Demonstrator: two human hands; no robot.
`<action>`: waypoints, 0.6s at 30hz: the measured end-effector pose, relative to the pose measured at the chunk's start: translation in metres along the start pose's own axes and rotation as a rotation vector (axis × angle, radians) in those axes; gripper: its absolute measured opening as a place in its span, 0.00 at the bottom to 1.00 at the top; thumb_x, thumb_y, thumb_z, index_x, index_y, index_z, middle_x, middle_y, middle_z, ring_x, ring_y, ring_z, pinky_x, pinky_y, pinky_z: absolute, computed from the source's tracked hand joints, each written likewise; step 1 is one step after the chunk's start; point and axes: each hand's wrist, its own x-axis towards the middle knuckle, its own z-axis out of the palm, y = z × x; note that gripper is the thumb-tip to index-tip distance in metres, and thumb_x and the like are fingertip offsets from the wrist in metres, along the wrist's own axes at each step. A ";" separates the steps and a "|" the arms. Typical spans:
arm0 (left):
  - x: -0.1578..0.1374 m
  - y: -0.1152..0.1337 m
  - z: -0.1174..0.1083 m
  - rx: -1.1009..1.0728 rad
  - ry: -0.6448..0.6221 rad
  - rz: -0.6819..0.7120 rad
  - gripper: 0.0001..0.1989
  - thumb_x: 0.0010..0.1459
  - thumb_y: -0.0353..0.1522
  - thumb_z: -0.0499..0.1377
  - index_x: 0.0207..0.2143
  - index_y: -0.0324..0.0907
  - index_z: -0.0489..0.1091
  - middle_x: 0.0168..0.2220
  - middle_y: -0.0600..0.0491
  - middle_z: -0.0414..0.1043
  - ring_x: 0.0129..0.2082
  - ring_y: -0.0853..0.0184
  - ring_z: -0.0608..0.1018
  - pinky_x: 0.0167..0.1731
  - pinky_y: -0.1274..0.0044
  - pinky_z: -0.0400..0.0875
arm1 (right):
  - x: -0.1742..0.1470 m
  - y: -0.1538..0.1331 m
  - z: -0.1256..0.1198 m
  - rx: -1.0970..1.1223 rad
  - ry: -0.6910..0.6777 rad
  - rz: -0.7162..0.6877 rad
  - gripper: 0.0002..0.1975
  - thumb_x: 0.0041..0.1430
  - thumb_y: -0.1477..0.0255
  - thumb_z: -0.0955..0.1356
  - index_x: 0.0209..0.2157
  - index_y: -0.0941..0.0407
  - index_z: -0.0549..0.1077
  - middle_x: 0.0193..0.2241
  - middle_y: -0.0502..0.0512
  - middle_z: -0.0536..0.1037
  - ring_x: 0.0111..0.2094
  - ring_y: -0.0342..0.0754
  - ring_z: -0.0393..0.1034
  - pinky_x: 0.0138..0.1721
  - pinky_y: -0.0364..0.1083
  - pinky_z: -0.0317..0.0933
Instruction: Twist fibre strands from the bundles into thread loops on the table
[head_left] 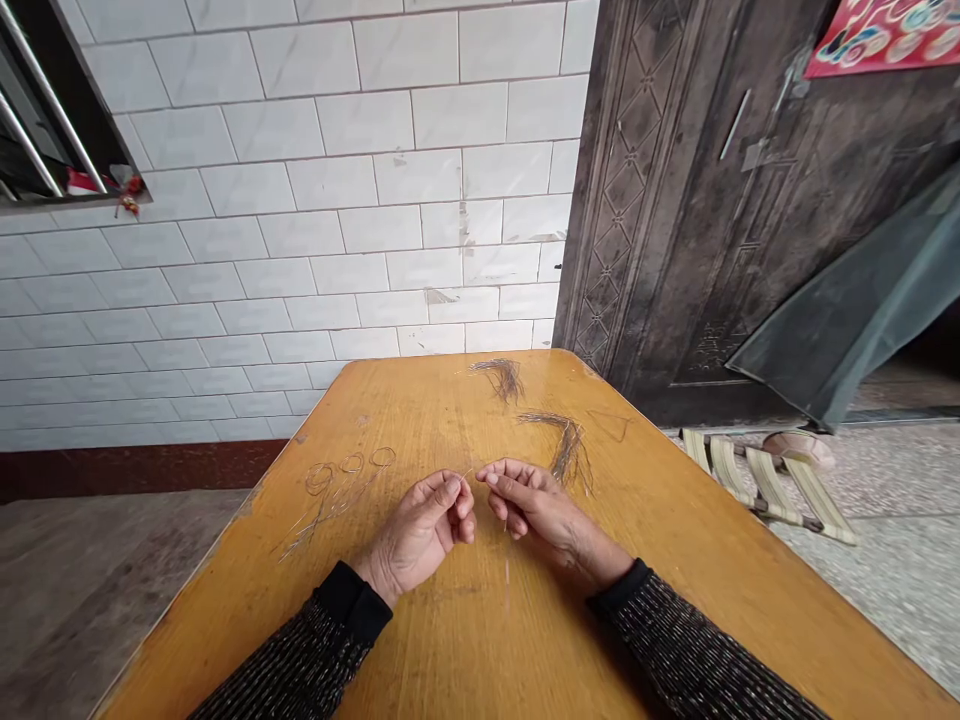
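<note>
Over the middle of the wooden table point(450, 650), my left hand point(420, 530) pinches a thin wire point(469, 472) between thumb and fingertips. Close beside it, my right hand point(544, 510) is also closed in a pinch on thin wire, most of which its fingers hide. To the left of my hands lie several wires with round loops point(319, 480) at their ends. Beyond my right hand rests a bent bundle of dark wires point(568, 445). A second wire bundle point(506, 378) lies nearer the table's far edge.
A single bent wire point(619, 428) lies right of the bundles. White tiled wall point(405, 230) stands behind the table. At the right are a dark carved door point(675, 250), a grey-green curtain point(847, 300) and a low seat with striped straps point(772, 485).
</note>
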 end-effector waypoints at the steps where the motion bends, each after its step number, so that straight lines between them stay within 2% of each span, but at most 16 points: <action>1: 0.000 0.000 -0.001 0.019 0.007 -0.006 0.14 0.47 0.38 0.62 0.25 0.38 0.61 0.20 0.59 0.60 0.17 0.78 0.65 0.20 0.83 0.57 | -0.001 -0.001 0.001 -0.032 -0.029 -0.013 0.13 0.49 0.62 0.67 0.29 0.59 0.69 0.12 0.42 0.65 0.09 0.33 0.49 0.11 0.36 0.44; 6: 0.000 0.001 -0.006 0.119 0.001 -0.040 0.14 0.46 0.38 0.62 0.25 0.37 0.64 0.17 0.60 0.60 0.13 0.80 0.61 0.15 0.84 0.48 | -0.005 -0.004 0.001 -0.205 -0.123 -0.002 0.13 0.50 0.62 0.66 0.28 0.59 0.70 0.09 0.41 0.63 0.08 0.33 0.47 0.10 0.36 0.40; 9: -0.001 0.003 -0.009 0.152 -0.025 -0.090 0.12 0.45 0.36 0.63 0.25 0.36 0.66 0.16 0.60 0.60 0.12 0.82 0.58 0.14 0.84 0.47 | -0.007 -0.010 -0.005 -0.273 -0.144 0.025 0.13 0.49 0.62 0.66 0.29 0.59 0.71 0.08 0.40 0.61 0.07 0.33 0.46 0.09 0.35 0.40; 12: -0.001 0.005 -0.011 0.197 0.012 -0.106 0.11 0.44 0.35 0.63 0.24 0.36 0.66 0.15 0.61 0.59 0.11 0.83 0.55 0.14 0.84 0.45 | -0.007 -0.015 -0.010 -0.338 -0.190 0.054 0.15 0.49 0.62 0.66 0.33 0.58 0.72 0.08 0.39 0.61 0.07 0.34 0.47 0.09 0.35 0.41; 15: -0.001 0.006 -0.010 0.215 0.058 -0.094 0.12 0.46 0.37 0.62 0.24 0.36 0.65 0.16 0.61 0.59 0.11 0.83 0.56 0.14 0.84 0.44 | -0.007 -0.017 -0.010 -0.385 -0.160 0.037 0.17 0.52 0.60 0.63 0.33 0.59 0.73 0.06 0.40 0.60 0.06 0.34 0.46 0.08 0.36 0.40; 18: -0.001 0.007 -0.009 0.205 0.027 -0.122 0.14 0.49 0.40 0.59 0.28 0.36 0.67 0.20 0.59 0.60 0.13 0.82 0.59 0.14 0.84 0.45 | -0.006 -0.018 -0.007 -0.412 -0.088 0.037 0.17 0.52 0.60 0.63 0.32 0.60 0.73 0.05 0.40 0.59 0.06 0.34 0.45 0.08 0.36 0.39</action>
